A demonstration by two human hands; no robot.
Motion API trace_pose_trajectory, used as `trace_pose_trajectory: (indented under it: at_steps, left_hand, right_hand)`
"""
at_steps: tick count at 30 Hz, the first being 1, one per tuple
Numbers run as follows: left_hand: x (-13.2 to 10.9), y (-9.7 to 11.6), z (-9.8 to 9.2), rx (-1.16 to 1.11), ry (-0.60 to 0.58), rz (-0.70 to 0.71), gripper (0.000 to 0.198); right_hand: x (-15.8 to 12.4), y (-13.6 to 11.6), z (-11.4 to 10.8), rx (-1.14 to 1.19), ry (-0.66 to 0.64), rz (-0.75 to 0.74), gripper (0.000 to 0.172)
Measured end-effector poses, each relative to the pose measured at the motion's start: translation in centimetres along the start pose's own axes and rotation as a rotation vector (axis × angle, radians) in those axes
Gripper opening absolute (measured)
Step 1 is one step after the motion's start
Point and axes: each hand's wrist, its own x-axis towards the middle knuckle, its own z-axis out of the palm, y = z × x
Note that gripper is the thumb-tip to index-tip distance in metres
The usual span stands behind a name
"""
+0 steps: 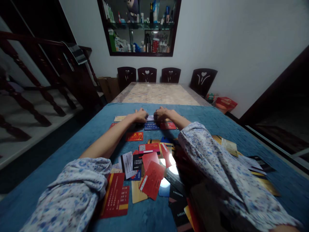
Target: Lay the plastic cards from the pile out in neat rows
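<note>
My left hand and my right hand are side by side at the far part of the blue cloth. Between them a pale card lies flat, with the curled fingers of each hand closed at one of its ends. Just nearer to me are a blue card and a red card. A cream card lies left of my left hand. Closer in is an orange-red card. My forearms hide some of the cards in these rows.
A loose pile of cards, with a red card on top, spreads across the near middle of the blue cloth. More cards, one a gold card, lie at the right. Chairs stand beyond the bare table end.
</note>
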Motion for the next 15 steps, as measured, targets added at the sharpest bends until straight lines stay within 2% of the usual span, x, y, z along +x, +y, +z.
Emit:
trace_pose_trajectory:
  at_steps: [3,7,15]
  left_hand:
    - [-0.09,0.09,-0.11,0.083,-0.021,0.029,0.022]
    - [-0.14,0.13,-0.14,0.080,-0.013,0.044,0.017]
    - [-0.25,0.27,-0.23,0.097,-0.023,0.049,0.025]
  right_hand:
    - [-0.14,-0.19,-0.02,-0.026,0.003,-0.013,0.037]
    - [-0.31,-0.42,-0.17,-0.038,-0.001,-0.024,0.037]
    - [-0.75,-0.68,-0.40,-0.049,0.000,-0.028,0.038]
